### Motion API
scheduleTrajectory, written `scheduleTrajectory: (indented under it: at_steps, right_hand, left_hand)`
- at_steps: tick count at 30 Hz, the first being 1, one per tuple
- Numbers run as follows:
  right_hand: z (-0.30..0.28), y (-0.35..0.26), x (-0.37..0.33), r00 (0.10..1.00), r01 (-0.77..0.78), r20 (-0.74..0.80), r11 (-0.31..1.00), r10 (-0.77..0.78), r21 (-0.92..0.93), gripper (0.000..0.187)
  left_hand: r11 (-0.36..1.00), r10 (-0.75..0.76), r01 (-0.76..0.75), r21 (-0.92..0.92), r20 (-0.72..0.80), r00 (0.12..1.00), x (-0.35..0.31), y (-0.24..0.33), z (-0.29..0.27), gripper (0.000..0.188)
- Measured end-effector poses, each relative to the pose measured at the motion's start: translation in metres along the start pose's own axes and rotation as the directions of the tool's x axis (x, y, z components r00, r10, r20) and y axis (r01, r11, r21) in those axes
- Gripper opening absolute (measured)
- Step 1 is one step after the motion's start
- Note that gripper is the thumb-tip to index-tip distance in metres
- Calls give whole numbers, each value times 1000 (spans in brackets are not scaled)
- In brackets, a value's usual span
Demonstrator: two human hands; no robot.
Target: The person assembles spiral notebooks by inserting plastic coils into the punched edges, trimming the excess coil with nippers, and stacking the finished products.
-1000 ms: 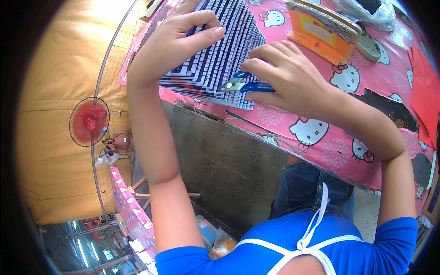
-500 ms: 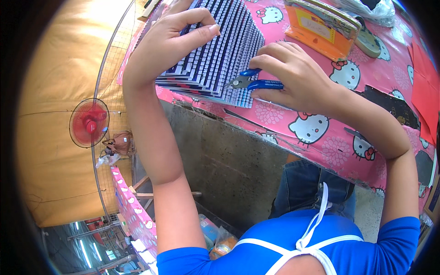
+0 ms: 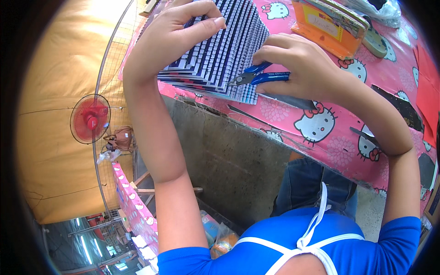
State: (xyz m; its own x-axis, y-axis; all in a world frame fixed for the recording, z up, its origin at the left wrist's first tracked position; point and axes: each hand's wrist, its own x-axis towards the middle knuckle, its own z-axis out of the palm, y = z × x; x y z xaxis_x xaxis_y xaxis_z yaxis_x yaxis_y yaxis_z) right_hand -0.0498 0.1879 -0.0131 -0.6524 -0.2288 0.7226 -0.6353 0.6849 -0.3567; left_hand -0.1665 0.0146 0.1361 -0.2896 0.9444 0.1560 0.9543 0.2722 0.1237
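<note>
A thick fanned stack of printed sheets (image 3: 220,50), with rows of small pale blocks on dark stripes, lies at the table's near left corner. My left hand (image 3: 183,34) rests over its left side, thumb and index finger pinched together; what is between them, if anything, is hidden. Blue-handled nippers (image 3: 270,77) are in my right hand (image 3: 305,66), fingers around one handle and thumb by the other. The handles stand apart, and the metal jaws point left at the stack's near right edge. Whether the jaws touch a sheet is too small to tell.
A pink table cover (image 3: 339,151) with cat faces bears an orange box (image 3: 327,30), a greenish oval object (image 3: 375,43), a plastic bag (image 3: 380,13), red sheets (image 3: 428,91) and dark scraps (image 3: 396,106). A red fan (image 3: 90,120) stands left, beyond the table.
The nippers' handles have spread a little wider, and the tool has tilted slightly. My left hand stays pinched over the stack. The whole view has shifted slightly.
</note>
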Motion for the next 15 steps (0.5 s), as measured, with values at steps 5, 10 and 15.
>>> scheduleTrajectory:
  at_steps: [5,10,15]
  right_hand:
    - [7,-6,-5,984,92,-143,989,-108,-116,35]
    - [8,0,0,973,-207,143,958,181,200,36]
    - [-14,-11,16,437,-893,783,106,442,438,43]
  left_hand:
    - [1000,21,-21,2,-4,1000,1,-1,0,19]
    - [1000,21,-21,11,-4,1000,3,0,-1,19]
    - [996,56,-56,67,-4,998,-1,-3,-1,18]
